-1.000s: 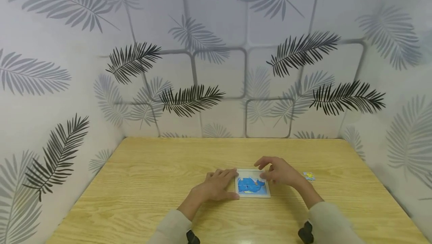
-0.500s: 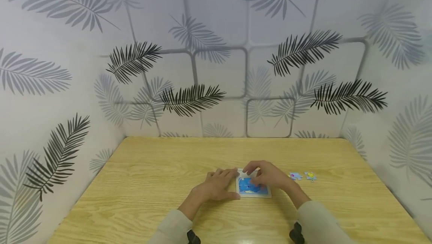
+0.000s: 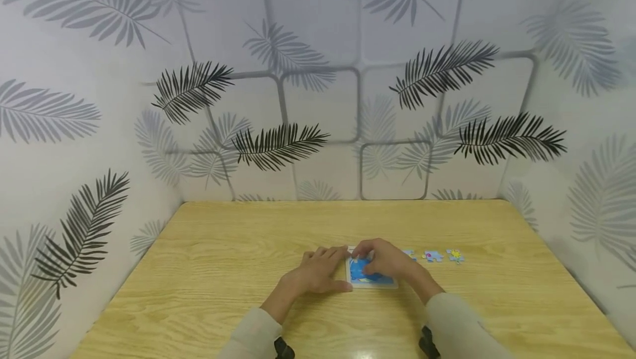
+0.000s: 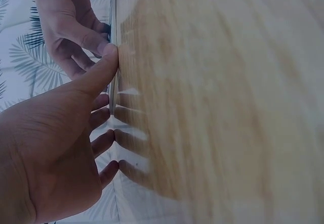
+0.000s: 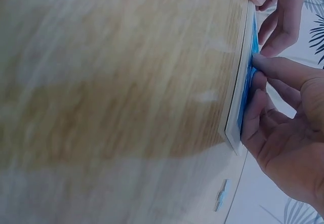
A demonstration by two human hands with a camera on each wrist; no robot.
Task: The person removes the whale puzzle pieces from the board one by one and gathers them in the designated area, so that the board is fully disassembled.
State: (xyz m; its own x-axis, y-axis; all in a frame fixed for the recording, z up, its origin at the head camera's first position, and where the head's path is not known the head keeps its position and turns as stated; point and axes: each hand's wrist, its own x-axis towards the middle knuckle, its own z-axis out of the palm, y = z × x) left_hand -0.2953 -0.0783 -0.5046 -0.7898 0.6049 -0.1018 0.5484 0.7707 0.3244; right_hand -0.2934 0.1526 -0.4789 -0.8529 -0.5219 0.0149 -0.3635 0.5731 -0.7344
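A small jigsaw puzzle [image 3: 372, 279] in a pale frame lies flat on the table, with a blue picture on it. My left hand [image 3: 318, 272] lies along its left side, fingers extended, index finger at the upper left corner and thumb at the lower left one. Over the puzzle's upper part is my right hand [image 3: 390, 262], its fingers bent. In the right wrist view, the thumb and fingers of that hand [image 5: 288, 102] meet the blue surface of the puzzle [image 5: 246, 97]. Whether a loose piece sits between them is hidden.
Loose puzzle pieces lie in a row right of the puzzle: one partly behind my right hand [image 3: 409, 255], one with a pink mark [image 3: 433, 256], one with a yellow sun [image 3: 455, 255]. The wooden table [image 3: 238, 237] meets leaf-patterned walls [image 3: 318, 177].
My right hand has moved left across the puzzle, from its upper right corner toward the upper left, uncovering more loose pieces on the right. My left hand has stayed in place.
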